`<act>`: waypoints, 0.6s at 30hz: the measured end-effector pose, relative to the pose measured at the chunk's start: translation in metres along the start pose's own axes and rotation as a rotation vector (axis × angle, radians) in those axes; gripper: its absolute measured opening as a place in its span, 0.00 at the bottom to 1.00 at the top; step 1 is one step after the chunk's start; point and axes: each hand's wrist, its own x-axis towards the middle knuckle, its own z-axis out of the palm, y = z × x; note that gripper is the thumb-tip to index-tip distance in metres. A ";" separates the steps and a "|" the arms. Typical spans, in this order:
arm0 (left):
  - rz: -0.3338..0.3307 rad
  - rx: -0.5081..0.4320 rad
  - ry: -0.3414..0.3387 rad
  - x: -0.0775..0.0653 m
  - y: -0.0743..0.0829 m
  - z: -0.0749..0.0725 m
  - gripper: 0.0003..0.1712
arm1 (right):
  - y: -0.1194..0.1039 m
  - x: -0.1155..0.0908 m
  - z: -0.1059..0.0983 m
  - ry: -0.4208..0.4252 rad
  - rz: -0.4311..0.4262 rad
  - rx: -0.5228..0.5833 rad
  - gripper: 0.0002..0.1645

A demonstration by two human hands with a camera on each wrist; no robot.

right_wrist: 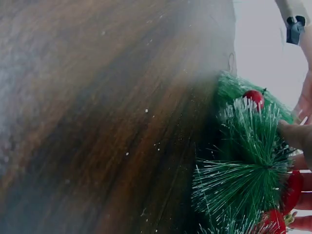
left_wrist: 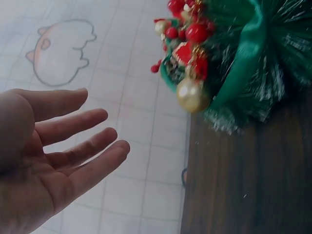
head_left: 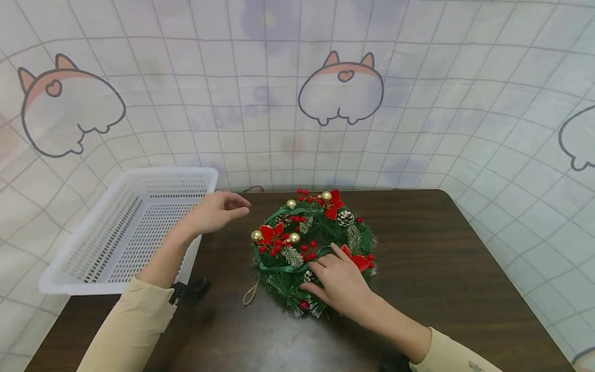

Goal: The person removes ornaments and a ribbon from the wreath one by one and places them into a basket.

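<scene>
A green wreath (head_left: 283, 289) with red poinsettia flowers, red berries, gold balls, pinecones and a green ribbon lies on the dark wooden table. My right hand (head_left: 346, 284) rests over its front right part, thumb and fingers spread and touching the greenery near a pinecone and a red flower. In the right wrist view only part of that hand (right_wrist: 300, 139) shows beside the frosted needles. My left hand (head_left: 216, 212) hovers left of the wreath, apart from it, fingers loosely extended. The left wrist view shows its bare palm (left_wrist: 39, 180) holding nothing.
A white plastic basket (head_left: 204, 188) with slotted sides stands on the left of the table, under my left forearm. A small loop of cord (head_left: 250, 295) sticks out at the wreath's lower left. Behind the table hangs a white gridded cloth (head_left: 279, 139) with cartoon drawings.
</scene>
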 end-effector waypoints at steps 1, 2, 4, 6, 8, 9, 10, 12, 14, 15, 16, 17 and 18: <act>0.003 -0.004 0.005 0.000 0.000 0.003 0.19 | 0.000 0.001 0.001 -0.006 -0.002 0.004 0.26; 0.004 -0.008 0.005 -0.001 0.000 0.006 0.19 | -0.001 0.001 0.001 -0.014 -0.004 0.015 0.25; 0.007 -0.018 0.004 -0.002 0.000 0.011 0.18 | -0.001 0.002 0.002 -0.026 0.000 0.041 0.24; 0.014 -0.019 0.009 -0.002 0.000 0.014 0.18 | 0.000 0.003 0.003 -0.021 -0.007 0.063 0.23; 0.012 -0.023 0.009 -0.004 -0.002 0.018 0.17 | 0.001 0.002 0.003 -0.011 -0.017 0.093 0.22; 0.013 -0.024 0.010 -0.005 -0.002 0.019 0.17 | 0.002 0.002 0.003 -0.008 -0.021 0.105 0.22; 0.012 -0.022 0.012 -0.006 -0.002 0.021 0.17 | 0.003 0.001 0.004 -0.003 -0.025 0.119 0.22; 0.018 -0.020 0.014 -0.008 -0.002 0.024 0.18 | 0.005 0.000 0.004 0.001 -0.030 0.150 0.22; 0.026 -0.021 0.014 -0.012 -0.002 0.028 0.18 | 0.008 -0.002 0.005 0.002 -0.028 0.187 0.22; 0.031 -0.024 0.016 -0.014 -0.002 0.030 0.18 | 0.010 -0.003 0.005 0.000 -0.025 0.205 0.22; 0.035 -0.033 0.019 -0.016 -0.002 0.032 0.18 | 0.012 -0.004 0.004 -0.003 -0.022 0.224 0.22; 0.037 -0.037 0.024 -0.019 -0.001 0.035 0.18 | 0.013 -0.005 0.004 -0.008 -0.017 0.242 0.22; 0.039 -0.047 0.029 -0.022 -0.001 0.038 0.18 | 0.015 -0.006 0.004 -0.013 -0.011 0.260 0.22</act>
